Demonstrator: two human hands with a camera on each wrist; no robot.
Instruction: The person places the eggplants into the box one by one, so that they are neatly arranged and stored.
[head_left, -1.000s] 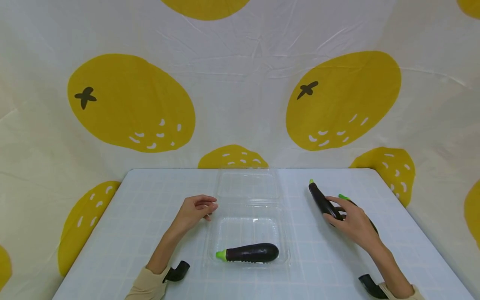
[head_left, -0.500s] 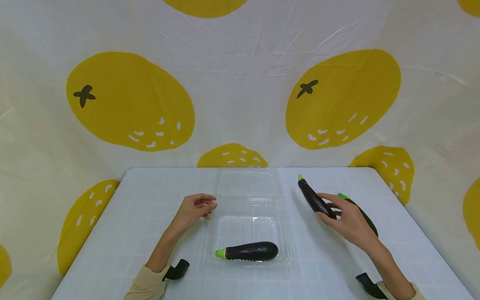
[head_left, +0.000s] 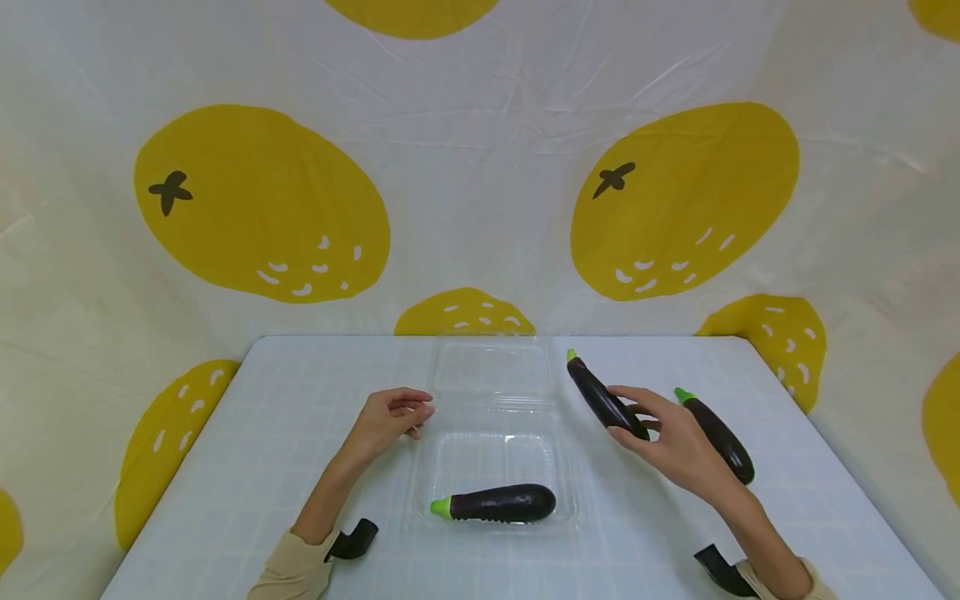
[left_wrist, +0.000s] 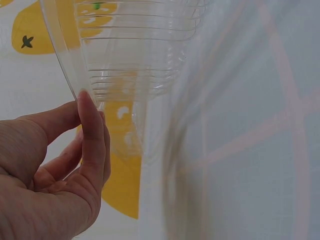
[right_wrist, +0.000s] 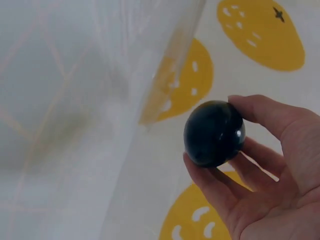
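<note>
Eggplant (head_left: 600,398) in my right hand (head_left: 671,437) has travelled leftward over the last second, from beside the third eggplant (head_left: 717,435) to a position near the right side of the clear plastic clamshell container (head_left: 491,458). I judge this to be a carry under way, with the piece not yet over the container. Grip found sound: thumb and fingers pinch the dark, glossy body close to its rounded end, while the bright green stem end points away from me and to the left, tilted. It appears raised off the tablecloth (head_left: 637,542); the exact clearance I cannot tell. The same shift has left the third eggplant almost wholly exposed; it lies on the cloth just beside my right forearm. My left hand (head_left: 393,421) shows no noticeable change: its thumb and finger pinch the container's left rim, close to the hinge, which I take to be a steadying hold. Container inspected: lid (head_left: 491,367) folded back, base facing up, contents one second eggplant (head_left: 506,504), lying crosswise in the near part of the base, stem end to the left. The far part of the base holds nothing.
</note>
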